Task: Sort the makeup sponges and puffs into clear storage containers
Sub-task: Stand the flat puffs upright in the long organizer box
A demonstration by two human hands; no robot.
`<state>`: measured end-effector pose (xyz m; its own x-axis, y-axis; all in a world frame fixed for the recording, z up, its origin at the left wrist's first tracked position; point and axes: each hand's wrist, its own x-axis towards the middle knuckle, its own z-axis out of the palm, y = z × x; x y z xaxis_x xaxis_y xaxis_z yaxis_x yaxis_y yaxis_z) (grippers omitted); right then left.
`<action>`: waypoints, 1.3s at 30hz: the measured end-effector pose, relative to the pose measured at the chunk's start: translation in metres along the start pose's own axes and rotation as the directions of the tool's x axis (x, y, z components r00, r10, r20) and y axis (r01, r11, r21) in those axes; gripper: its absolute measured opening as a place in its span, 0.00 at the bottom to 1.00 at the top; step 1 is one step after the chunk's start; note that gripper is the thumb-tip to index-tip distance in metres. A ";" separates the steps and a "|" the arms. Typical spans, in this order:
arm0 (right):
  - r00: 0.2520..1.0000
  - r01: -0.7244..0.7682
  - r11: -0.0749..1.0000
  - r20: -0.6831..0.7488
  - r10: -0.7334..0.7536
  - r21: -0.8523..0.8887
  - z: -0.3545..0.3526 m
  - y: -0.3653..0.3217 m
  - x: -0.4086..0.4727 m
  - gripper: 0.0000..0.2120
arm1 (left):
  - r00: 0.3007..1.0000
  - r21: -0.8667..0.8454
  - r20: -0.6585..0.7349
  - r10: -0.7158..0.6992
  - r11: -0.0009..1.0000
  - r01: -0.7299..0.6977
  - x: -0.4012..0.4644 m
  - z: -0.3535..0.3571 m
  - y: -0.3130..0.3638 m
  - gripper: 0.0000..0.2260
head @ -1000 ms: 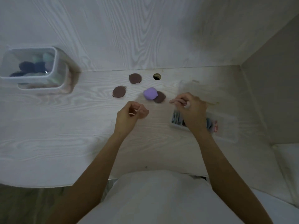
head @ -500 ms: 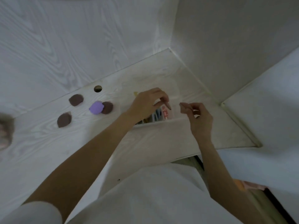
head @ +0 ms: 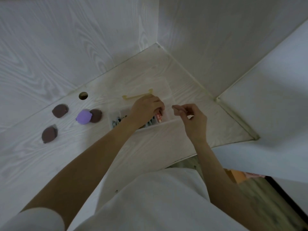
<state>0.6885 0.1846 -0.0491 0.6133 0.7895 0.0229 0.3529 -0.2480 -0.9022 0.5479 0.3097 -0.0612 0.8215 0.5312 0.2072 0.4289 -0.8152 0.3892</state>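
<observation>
A purple sponge (head: 83, 117) lies on the white desk, touching a brown puff (head: 97, 116). Two more brown puffs (head: 60, 110) (head: 49, 134) lie to its left. A clear divided container (head: 115, 121) stands to the right with blue and pink items inside. My left hand (head: 146, 109) reaches into it with its fingers curled downward; what they hold is hidden. My right hand (head: 191, 117) hovers just right of the container, thumb and forefinger pinched at the edge of its raised clear lid (head: 168, 90).
A yellow clip (head: 138, 96) shows on the clear lid behind my left hand. A round cable hole (head: 83, 95) sits near the back wall. White panels close the desk at the back and right. The desk's front edge (head: 183, 158) lies near my body.
The view swung right, so the clear box of sponges at far left left the frame. My left hand crossed over from the puffs into the divided container. My right hand moved to the container's right side.
</observation>
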 end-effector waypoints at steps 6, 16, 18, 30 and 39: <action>0.999 -0.038 0.997 0.016 0.039 -0.061 0.004 0.001 0.004 0.05 | 0.988 0.087 0.155 -0.002 0.996 -0.011 -0.007 0.006 -0.006 0.12; 0.942 0.318 0.840 0.047 -0.332 -0.440 0.048 -0.010 0.014 0.10 | 0.989 0.143 0.106 0.105 0.982 -0.119 -0.019 0.005 -0.009 0.08; 0.928 0.363 0.758 0.138 -0.346 -0.541 0.050 -0.005 0.016 0.10 | 0.991 0.156 0.096 0.095 0.982 -0.109 -0.021 0.004 -0.010 0.09; 0.958 0.280 0.750 0.231 -0.172 -0.599 0.048 -0.005 0.012 0.14 | 0.969 0.148 -0.055 -0.241 0.958 0.247 -0.020 0.017 -0.008 0.18; 0.978 0.187 0.790 0.189 -0.092 -0.584 0.044 -0.016 0.012 0.12 | 0.945 0.068 0.037 -0.325 0.944 0.322 -0.018 0.016 -0.006 0.09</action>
<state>0.6587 0.2228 -0.0531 0.4337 0.9007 0.0239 0.8062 -0.3760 -0.4568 0.5361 0.3016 -0.0816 0.6507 0.7585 0.0362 0.6953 -0.6143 0.3731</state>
